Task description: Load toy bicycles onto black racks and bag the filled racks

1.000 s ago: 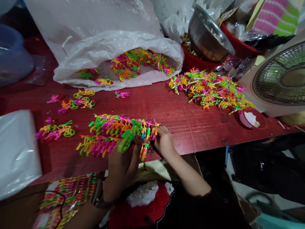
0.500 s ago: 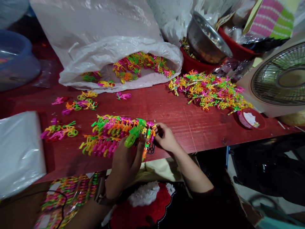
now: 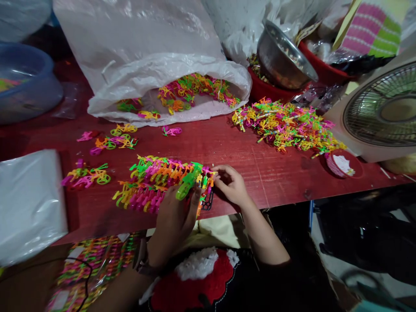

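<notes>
Green toy point(image 3: 188, 182) projects past the left hand point(image 3: 173, 214), grasped in its thumb and fingers.

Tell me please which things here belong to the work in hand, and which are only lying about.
In the work, it seems:
left hand, holding green plastic piece
right hand
rows of plastic pieces
black frame
loose heap of pieces

Apparently just lying about:
fan
steel bowl
pink-and-green cloth

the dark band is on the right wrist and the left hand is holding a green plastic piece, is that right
The band's side is wrong: the head view shows the dark band on the wrist of the left hand, which does hold a green plastic piece.
</notes>
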`<state>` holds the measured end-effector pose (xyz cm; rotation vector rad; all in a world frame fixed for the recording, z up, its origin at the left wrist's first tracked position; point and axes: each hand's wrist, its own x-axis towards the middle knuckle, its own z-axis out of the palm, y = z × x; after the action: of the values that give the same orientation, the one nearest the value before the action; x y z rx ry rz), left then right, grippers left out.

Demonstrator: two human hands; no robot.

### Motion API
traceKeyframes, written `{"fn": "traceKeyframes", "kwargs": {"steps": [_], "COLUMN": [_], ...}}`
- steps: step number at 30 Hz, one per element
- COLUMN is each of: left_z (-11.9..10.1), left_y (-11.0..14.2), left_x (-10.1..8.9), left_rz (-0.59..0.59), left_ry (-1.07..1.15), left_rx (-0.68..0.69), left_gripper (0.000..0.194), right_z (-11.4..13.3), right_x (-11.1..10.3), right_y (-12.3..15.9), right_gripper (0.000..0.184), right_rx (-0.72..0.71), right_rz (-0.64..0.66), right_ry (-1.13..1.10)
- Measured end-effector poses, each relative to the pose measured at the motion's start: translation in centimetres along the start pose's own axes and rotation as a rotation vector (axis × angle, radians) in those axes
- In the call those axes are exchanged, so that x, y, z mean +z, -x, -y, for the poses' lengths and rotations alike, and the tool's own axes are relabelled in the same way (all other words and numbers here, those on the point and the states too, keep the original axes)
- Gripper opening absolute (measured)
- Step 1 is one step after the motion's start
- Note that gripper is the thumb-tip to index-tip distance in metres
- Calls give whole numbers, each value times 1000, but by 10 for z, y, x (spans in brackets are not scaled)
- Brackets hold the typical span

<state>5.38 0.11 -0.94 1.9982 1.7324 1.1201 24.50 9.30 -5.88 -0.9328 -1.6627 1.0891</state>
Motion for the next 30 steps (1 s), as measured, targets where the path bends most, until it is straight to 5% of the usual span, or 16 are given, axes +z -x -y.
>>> {"fn": "traceKeyframes", "kwargs": {"steps": [5, 15, 20, 25, 30], "left_z": [1, -3, -15, -16, -14], "left_y": [0, -2, -17, -53, -71], "left_x": [2, -2, -17, -16, -9], "left_rz": [-23, -31, 29, 181, 321], "left_ry": [22, 49, 125, -20, -152], "left_rx": [29, 72, -43, 111, 67], "left_gripper": [25, 19, 28, 32, 31], "right_z": [6, 11, 14, 12, 8], "right_x": [-7, -5, -11, -10, -9], "right_y": [-5, -7, -12, -10, -6], "right_gripper": [19, 15, 14, 16, 25], "right_rx": [-128, -133, -153, -85, -63], "right_rz": [54, 4, 57, 88, 48], "right_ry": [213, 325, 291, 235, 181]}}
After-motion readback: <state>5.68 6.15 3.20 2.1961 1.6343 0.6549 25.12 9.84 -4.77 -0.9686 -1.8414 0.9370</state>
